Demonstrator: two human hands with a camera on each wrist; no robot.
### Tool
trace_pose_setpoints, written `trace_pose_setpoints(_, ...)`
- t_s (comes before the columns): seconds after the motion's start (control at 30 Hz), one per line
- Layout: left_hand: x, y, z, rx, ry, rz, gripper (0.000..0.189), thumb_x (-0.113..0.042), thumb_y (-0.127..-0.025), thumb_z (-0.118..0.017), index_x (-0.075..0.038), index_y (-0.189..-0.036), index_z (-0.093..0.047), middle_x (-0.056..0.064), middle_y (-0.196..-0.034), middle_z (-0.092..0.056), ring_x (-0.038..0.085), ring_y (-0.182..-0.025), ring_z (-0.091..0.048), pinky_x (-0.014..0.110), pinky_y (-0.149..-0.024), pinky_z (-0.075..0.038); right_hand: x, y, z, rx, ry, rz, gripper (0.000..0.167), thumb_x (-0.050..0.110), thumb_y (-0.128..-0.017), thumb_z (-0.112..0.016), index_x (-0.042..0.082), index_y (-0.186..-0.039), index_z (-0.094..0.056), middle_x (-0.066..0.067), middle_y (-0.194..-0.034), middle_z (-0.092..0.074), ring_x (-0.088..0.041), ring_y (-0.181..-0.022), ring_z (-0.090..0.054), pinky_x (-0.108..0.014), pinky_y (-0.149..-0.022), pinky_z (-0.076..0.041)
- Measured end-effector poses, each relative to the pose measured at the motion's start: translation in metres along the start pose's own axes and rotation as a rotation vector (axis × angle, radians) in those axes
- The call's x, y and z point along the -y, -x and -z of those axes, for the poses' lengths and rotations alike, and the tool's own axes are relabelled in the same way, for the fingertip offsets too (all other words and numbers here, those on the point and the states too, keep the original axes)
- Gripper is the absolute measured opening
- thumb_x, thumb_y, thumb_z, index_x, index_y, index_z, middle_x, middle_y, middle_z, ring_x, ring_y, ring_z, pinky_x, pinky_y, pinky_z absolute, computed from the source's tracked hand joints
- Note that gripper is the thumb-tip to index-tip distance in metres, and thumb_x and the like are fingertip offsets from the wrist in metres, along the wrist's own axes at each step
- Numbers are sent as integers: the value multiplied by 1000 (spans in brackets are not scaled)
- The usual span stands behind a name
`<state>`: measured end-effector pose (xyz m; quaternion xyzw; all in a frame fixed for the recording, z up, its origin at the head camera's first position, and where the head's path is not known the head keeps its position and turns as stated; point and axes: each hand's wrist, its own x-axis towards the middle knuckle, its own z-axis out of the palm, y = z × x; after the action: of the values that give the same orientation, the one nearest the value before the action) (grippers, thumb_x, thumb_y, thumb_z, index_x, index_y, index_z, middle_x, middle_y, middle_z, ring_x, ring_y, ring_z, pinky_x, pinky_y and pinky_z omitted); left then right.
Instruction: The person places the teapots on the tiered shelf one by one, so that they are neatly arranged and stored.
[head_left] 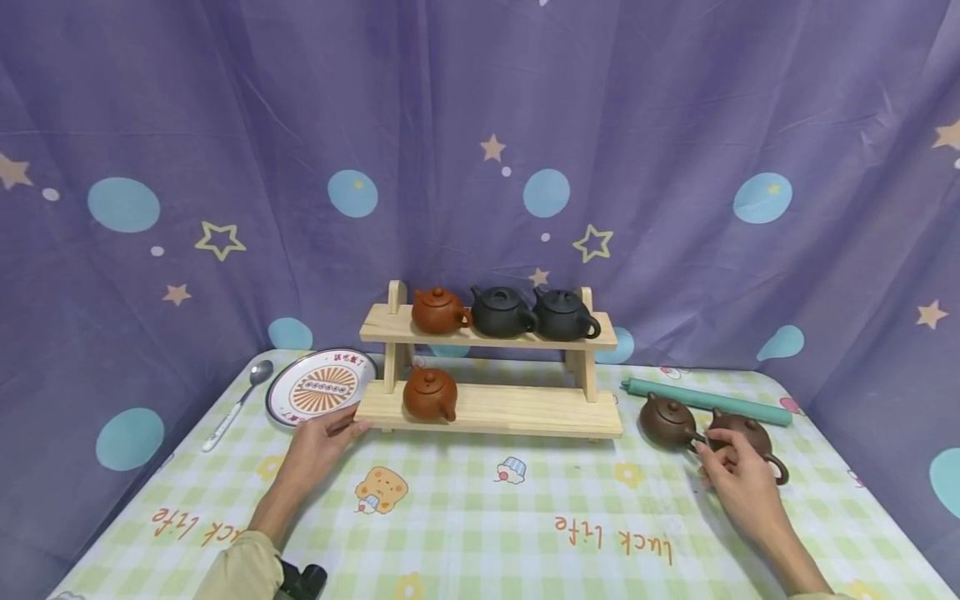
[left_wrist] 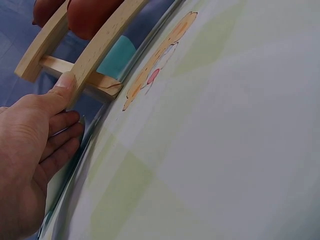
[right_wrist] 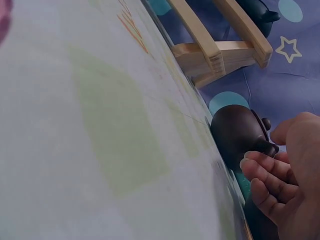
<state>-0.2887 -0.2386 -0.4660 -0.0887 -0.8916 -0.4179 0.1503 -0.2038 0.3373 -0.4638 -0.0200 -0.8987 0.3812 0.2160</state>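
Note:
A two-tier wooden shelf [head_left: 510, 408] stands mid-table. Its top board carries an orange-brown teapot [head_left: 437, 310] and two black teapots [head_left: 501, 310] [head_left: 562, 314]. Another orange-brown teapot [head_left: 430, 393] sits on the lower board. My left hand [head_left: 322, 433] rests at the lower board's left front corner, thumb pressed on the wood [left_wrist: 100, 45], fingers straight. Two dark brown teapots [head_left: 666, 421] [head_left: 746, 429] stand on the table at the right. My right hand [head_left: 731, 471] hovers by them, loosely curled fingertips [right_wrist: 250, 165] touching the handle of the left one [right_wrist: 235, 135], thumb apart.
A round patterned plate [head_left: 321, 387] and a spoon [head_left: 240, 404] lie left of the shelf. A green rolled cylinder [head_left: 705, 400] lies behind the brown teapots. A checked cloth covers the table; a purple starred curtain hangs close behind.

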Motion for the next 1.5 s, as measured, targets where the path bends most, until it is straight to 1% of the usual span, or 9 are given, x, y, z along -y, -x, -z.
trace_pose_setpoints(0.2,-1,0,1,-1,2,1,49,-28,-98,-75,5,-134,-65,18,-119,-73,31,-107,-73,47,-97,-55,-2,-2,-1,16,20,18,40,24,-107,-62,-7,-130,-55,-2,-71,-68,-10,-57,-63,-22,-52,-45)
trace_pose_setpoints(0.47,-1,1,1,0,-4,2,50,-29,-98,-74,5,-134,-65,18,-119,-72,31,-108,-72,47,-98,-54,-5,-3,-5,28,6,8,36,25,-107,-62,-5,-127,-57,-2,-73,-70,-7,-59,-64,-20,-53,-49)
trace_pose_setpoints(0.67,-1,1,1,-2,1,4,50,-28,-98,-75,5,-134,-64,19,-119,-72,32,-107,-72,47,-97,-55,-6,-5,-9,15,12,14,36,25,-108,-61,-6,-125,-57,-2,-73,-70,-8,-59,-65,-17,-56,-49)
trace_pose_setpoints(0.87,-1,0,0,1,4,7,49,-26,-98,-75,5,-134,-64,19,-120,-72,33,-108,-72,44,-96,-56,-7,-6,-10,3,25,-2,36,24,-108,-60,-7,-124,-57,-2,-72,-69,-9,-58,-64,-19,-55,-49)
trace_pose_setpoints(1.07,-1,1,-1,2,19,15,49,-26,-98,-75,5,-134,-64,19,-119,-72,32,-107,-73,44,-95,-56,-8,-5,-10,5,-8,-33,37,27,-108,-60,-7,-123,-59,-4,-73,-71,-9,-58,-64,-18,-55,-47)
trace_pose_setpoints(1.33,-1,0,-1,2,43,18,47,-23,-98,-75,6,-134,-65,20,-119,-72,31,-107,-73,40,-93,-58,-13,-6,-12,-9,-81,-35,34,26,-108,-61,-7,-117,-61,-7,-71,-71,-10,-56,-64,-21,-51,-48)
trace_pose_setpoints(1.5,-1,0,-1,2,38,12,46,-22,-98,-75,6,-133,-65,20,-119,-72,31,-107,-73,40,-92,-58,-13,-7,-12,7,-118,-66,36,28,-108,-61,-7,-114,-62,-8,-71,-70,-11,-56,-64,-21,-51,-49)
